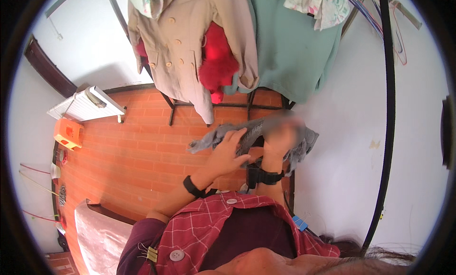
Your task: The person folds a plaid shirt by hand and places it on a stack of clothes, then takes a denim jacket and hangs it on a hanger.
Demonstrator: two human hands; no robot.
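A crumpled grey garment (pixel 251 136), its exact kind unclear, is spread out in front of me below the hanging coats. My right hand (pixel 282 138) is at its right part, and the cloth bunches and droops around it. A blur covers those fingers, but the hand appears closed on the fabric. Over the garment's left part lies my left hand (pixel 229 154), fingers stretched and apart, the fingertips at the edge of the cloth. Each wrist wears a black band.
Above hang a beige coat (pixel 175 47) with red fabric and a long green garment (pixel 289 51) on a black rack. A white heater (pixel 90 104) and an orange stool (pixel 69 133) stand left on the tiled floor. A black pole (pixel 387 108) rises at right, near hangers (pixel 401 42).
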